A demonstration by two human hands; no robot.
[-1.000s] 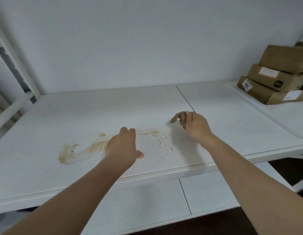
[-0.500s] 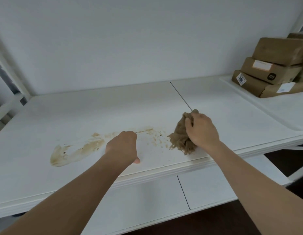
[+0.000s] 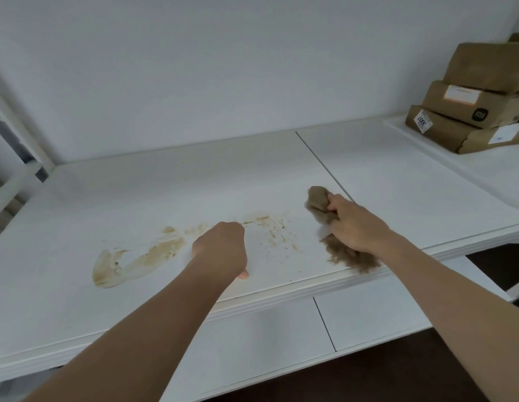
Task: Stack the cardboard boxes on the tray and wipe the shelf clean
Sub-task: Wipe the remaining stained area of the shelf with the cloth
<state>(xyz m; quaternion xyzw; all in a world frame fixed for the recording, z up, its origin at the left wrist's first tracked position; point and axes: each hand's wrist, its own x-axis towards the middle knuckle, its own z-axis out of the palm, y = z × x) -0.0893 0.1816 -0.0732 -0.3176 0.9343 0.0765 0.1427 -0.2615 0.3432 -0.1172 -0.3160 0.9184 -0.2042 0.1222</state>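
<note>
Near the front edge of the white shelf [image 3: 78, 204], the left hand [image 3: 220, 248] sits curled into a fist holding nothing, knuckles over the brown smear [image 3: 136, 256], while to its right the right hand [image 3: 355, 224] grips a bunched brown cloth [image 3: 319, 204] against the surface. Far right, three cardboard boxes [image 3: 473, 111] sit stacked on the white tray [image 3: 426, 152].

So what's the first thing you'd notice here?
The brown smear across the white shelf, near its front edge. To the smear's right, the right hand grips a brown cloth on the shelf, and the left hand is a fist. Cardboard boxes sit stacked on a tray far right.
</note>
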